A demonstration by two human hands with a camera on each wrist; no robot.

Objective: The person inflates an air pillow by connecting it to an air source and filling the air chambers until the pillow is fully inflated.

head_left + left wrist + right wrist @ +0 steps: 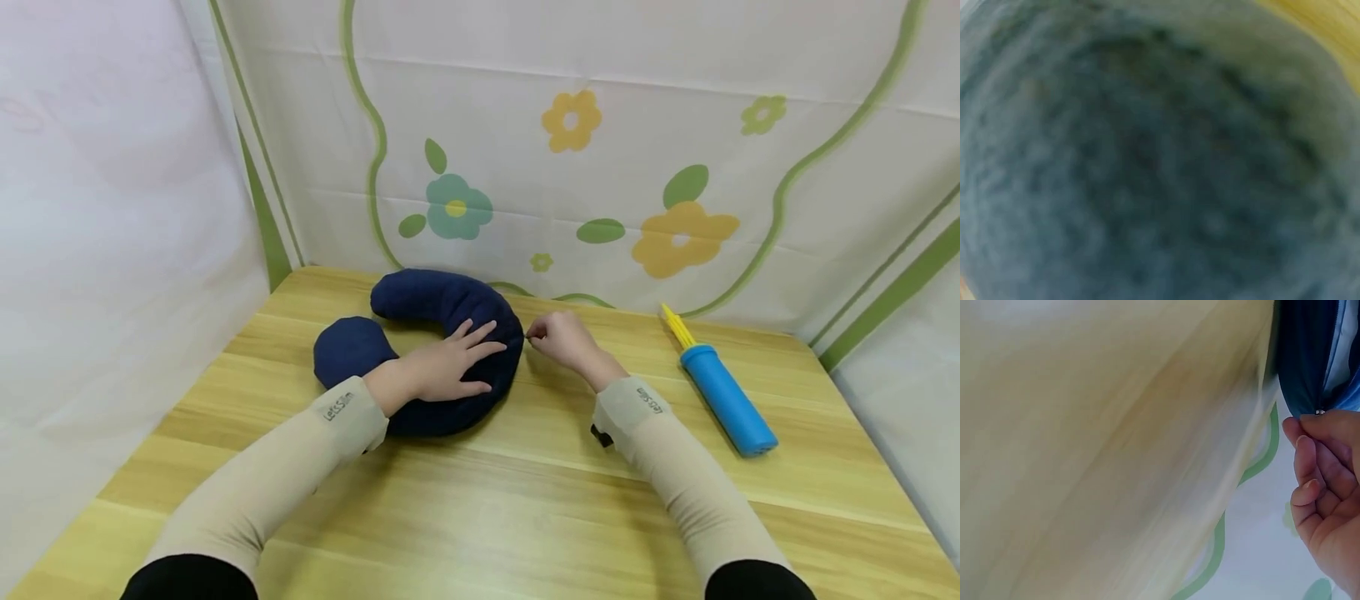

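Note:
A navy U-shaped neck pillow [420, 292] lies on the wooden table, its opening toward the left. My left hand [448, 371] rests on top of its curve with fingers spread. Blurred dark fabric of the pillow [1147, 187] fills the left wrist view. At the outer right edge of the pillow, my right hand [566, 340] pinches the zipper pull between thumb and forefinger. The right wrist view shows the small metal zipper slider [1320, 412] just above the fingertips, with the zipper parted beyond it and a pale blue inside [1341, 356] showing.
To the right, a blue hand pump [727, 400] with a yellow nozzle [678, 327] lies on the wooden table [487, 517]. A white curtain [510, 108] printed with flowers hangs behind the table's far edge.

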